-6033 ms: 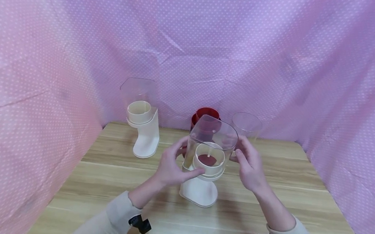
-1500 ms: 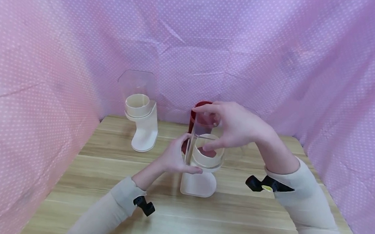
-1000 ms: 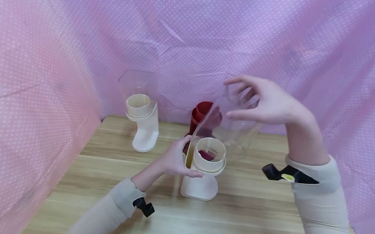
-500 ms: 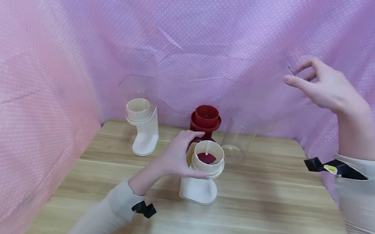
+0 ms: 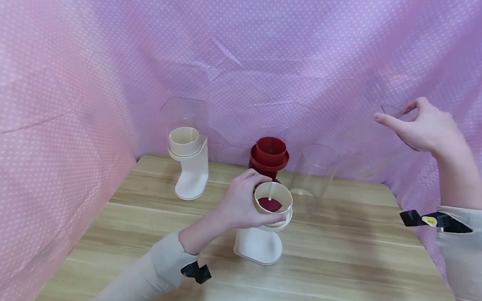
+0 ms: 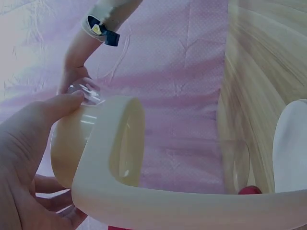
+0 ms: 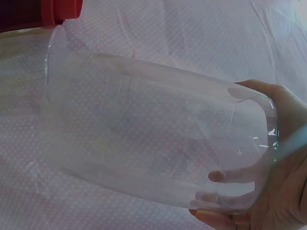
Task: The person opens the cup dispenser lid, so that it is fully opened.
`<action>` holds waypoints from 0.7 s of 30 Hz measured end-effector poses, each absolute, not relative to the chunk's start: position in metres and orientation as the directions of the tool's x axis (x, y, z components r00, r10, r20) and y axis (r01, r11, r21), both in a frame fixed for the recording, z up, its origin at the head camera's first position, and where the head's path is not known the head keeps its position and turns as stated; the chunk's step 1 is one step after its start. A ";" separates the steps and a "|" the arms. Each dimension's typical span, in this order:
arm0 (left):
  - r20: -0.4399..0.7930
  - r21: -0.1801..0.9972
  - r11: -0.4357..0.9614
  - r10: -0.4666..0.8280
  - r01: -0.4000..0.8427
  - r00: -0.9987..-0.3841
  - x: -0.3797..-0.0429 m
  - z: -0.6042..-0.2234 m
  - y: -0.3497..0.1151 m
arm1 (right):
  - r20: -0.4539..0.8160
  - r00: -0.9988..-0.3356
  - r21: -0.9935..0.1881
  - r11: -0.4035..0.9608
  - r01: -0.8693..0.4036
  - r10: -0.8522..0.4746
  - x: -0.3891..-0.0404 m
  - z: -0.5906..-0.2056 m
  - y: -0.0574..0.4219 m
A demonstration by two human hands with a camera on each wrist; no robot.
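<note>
My left hand (image 5: 243, 200) grips the cream ring-shaped cup (image 5: 283, 198) on top of a white stand (image 5: 259, 246), thumb in front and fingers behind. In the left wrist view the cream cup (image 6: 72, 148) sits in the ring of the stand's curved arm (image 6: 192, 206). Up at the right, my right hand (image 5: 431, 127) holds a clear plastic cover by one end, away from the stand. The right wrist view shows this cover (image 7: 158, 129) as a long, see-through, rounded shell, with fingers and thumb round its end. Dark red shows inside the cream cup.
Behind the held stand is a red stand with a red cup (image 5: 268, 164). A clear cylinder (image 5: 316, 170) stands to its right. Back left, another white stand (image 5: 192, 175) carries a cream cup and a clear cover (image 5: 184, 110). Pink dotted cloth (image 5: 249, 42) surrounds the wooden table (image 5: 342, 272).
My right hand has lifted the clear cover off the white stand and carried it up and to the right. My left hand has shifted from the cover's side onto the cream cup.
</note>
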State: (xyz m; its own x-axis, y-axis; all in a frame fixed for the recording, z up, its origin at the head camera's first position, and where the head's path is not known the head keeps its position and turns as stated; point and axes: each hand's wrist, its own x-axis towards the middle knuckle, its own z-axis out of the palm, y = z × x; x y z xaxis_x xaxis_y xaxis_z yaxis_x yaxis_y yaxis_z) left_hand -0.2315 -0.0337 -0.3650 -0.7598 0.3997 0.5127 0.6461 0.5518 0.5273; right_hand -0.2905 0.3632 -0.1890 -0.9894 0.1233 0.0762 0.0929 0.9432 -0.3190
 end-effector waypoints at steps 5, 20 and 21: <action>0.490 0.530 0.540 0.434 0.654 -0.756 -0.232 -0.363 -0.038 | 0.075 -0.989 -0.306 0.947 0.099 0.128 -0.295 -0.199 0.369; 0.458 0.450 0.458 0.619 0.767 -0.638 -0.230 -0.357 -0.052 | 0.112 -0.981 -0.284 0.951 0.119 0.156 -0.303 -0.225 0.382; 0.465 0.446 0.470 0.606 0.762 -0.646 -0.228 -0.357 -0.050 | 0.114 -0.981 -0.287 0.950 0.119 0.157 -0.303 -0.226 0.383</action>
